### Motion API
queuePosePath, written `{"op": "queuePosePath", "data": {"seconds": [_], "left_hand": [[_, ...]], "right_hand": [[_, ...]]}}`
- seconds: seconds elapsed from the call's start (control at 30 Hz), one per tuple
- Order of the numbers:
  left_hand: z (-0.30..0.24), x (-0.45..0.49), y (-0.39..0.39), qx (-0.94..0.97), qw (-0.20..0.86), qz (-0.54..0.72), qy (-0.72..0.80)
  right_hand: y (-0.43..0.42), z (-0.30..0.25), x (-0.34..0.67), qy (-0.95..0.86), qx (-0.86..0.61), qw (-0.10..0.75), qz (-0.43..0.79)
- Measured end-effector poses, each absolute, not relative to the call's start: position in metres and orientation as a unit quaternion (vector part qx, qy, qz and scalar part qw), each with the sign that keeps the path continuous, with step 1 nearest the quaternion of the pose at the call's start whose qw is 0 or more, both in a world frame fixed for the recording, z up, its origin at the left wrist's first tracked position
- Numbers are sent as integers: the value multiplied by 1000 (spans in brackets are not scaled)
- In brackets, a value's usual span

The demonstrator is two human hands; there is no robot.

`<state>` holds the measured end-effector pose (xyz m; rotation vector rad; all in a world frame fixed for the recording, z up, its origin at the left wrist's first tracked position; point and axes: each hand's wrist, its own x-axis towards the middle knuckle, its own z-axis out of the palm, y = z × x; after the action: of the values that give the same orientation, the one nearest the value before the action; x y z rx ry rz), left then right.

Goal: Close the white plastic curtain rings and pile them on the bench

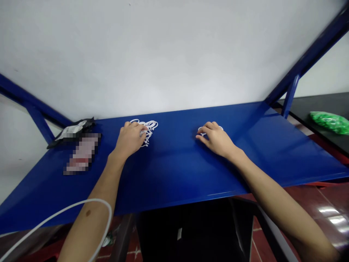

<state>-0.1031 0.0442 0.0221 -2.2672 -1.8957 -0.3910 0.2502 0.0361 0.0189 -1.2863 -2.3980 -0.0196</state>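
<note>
Thin white plastic loops with small heads, looking like closed cable ties [152, 124], lie in a tangled pile on the blue table, left of centre. My left hand [131, 137] rests over the near left side of this pile, thumb and index finger curled round part of a white loop. Further right, my right hand [214, 136] is low over the table with its fingers bent and thumb close to the index finger. A white cable tie [202, 129] shows at its fingertips, and part of a white loop appears behind the knuckles; the rest is hidden by the hand.
On the left of the blue table [174, 171] lie a black plastic package [87, 125] and a pixelated pinkish item [84, 153]. A white cable [68, 206] loops across my left forearm. Blue frame bars flank the table; a green bag [329, 122] sits on a dark surface at right.
</note>
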Motion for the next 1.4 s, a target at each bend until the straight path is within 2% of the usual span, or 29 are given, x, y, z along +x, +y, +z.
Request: {"op": "queuePosePath", "data": {"seconds": [0.17,0.3,0.37,0.43,0.57,0.7,1.13,1.4], "left_hand": [[26,-95,41,-757,98,-156,-627],[33,-75,33,-758,115,-247,-593],[37,-59,24,-781,65,-304,-541],[40,-41,13,-808,-37,-341,-478],[38,-13,-5,-816,-218,-341,-414],[31,-3,-10,-798,-285,-343,-405],[16,-1,-1,-724,-290,-405,-476],[11,0,0,-711,-293,-418,-484]], "right_hand": [[28,16,235,-885,-417,200,50],[21,11,224,-890,-387,217,105],[15,9,218,-882,-375,246,143],[10,8,213,-865,-369,286,184],[3,8,205,-841,-335,348,243],[6,7,202,-836,-321,350,274],[14,-1,202,-682,-377,408,475],[12,1,203,-669,-375,416,489]]}}
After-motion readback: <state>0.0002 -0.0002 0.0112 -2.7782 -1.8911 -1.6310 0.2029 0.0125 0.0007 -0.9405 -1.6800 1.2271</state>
